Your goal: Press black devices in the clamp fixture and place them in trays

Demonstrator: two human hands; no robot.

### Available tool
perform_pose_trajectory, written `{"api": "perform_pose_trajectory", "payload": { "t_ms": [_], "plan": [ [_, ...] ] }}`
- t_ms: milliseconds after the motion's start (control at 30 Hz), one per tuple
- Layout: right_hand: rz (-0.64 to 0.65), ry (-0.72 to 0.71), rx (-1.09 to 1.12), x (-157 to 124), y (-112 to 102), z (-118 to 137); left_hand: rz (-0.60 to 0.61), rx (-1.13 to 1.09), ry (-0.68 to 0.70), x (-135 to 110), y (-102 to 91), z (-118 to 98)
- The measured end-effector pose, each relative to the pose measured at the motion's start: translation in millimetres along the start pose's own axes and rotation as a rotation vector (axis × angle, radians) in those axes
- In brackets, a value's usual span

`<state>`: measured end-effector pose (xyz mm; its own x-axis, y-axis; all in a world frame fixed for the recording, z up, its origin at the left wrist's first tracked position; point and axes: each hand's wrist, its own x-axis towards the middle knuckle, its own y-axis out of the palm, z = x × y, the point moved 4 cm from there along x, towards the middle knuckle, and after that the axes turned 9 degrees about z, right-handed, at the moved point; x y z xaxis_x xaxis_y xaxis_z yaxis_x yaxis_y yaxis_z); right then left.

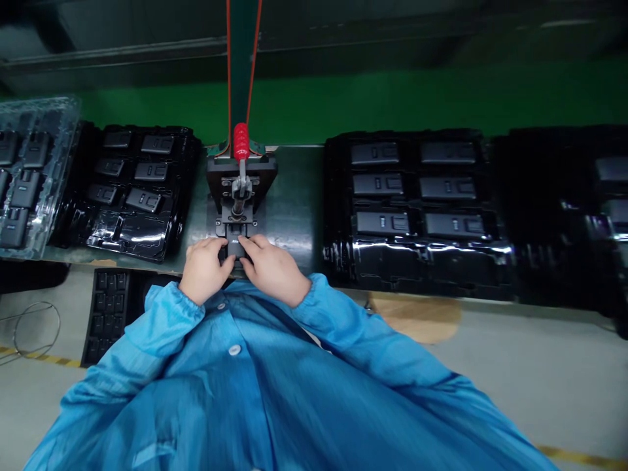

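A small black plastic part (236,248) lies at the front of a toggle-clamp fixture (240,196) on the dark bench. My left hand (205,268) and my right hand (273,267) meet over it, fingers curled and pinching it from both sides. The fixture's red-handled lever (240,141) stands upright behind the part. Blue sleeves cover both of my arms to the wrist.
A black tray (132,190) of similar parts sits left of the fixture, with a clear-lidded tray (29,170) beyond it. More black trays (417,203) of parts fill the right side. An empty black tray (105,314) and a wire loop (34,327) lie on the floor at left.
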<state>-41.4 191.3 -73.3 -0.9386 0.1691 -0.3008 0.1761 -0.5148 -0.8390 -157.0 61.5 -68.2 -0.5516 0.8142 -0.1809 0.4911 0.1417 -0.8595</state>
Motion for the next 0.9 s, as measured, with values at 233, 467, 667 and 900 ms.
{"api": "perform_pose_trajectory", "payload": {
  "t_ms": [233, 467, 667, 900],
  "plan": [
    [-0.626, -0.182, 0.232, -26, -74, 4, -0.109, -0.117, 0.078, -20, -4.2, 2],
    [-0.71, -0.309, 0.192, 14, -168, 29, -0.265, -0.24, 0.111, -76, -19.3, 4],
    [-0.665, -0.442, 0.564, 21, -183, 47, -0.656, -0.284, 0.25, -107, -56.0, 4],
    [-0.663, -0.598, 0.882, -5, -158, 73, -0.768, -0.398, 0.529, -61, -110.0, -39]
  ]
}}
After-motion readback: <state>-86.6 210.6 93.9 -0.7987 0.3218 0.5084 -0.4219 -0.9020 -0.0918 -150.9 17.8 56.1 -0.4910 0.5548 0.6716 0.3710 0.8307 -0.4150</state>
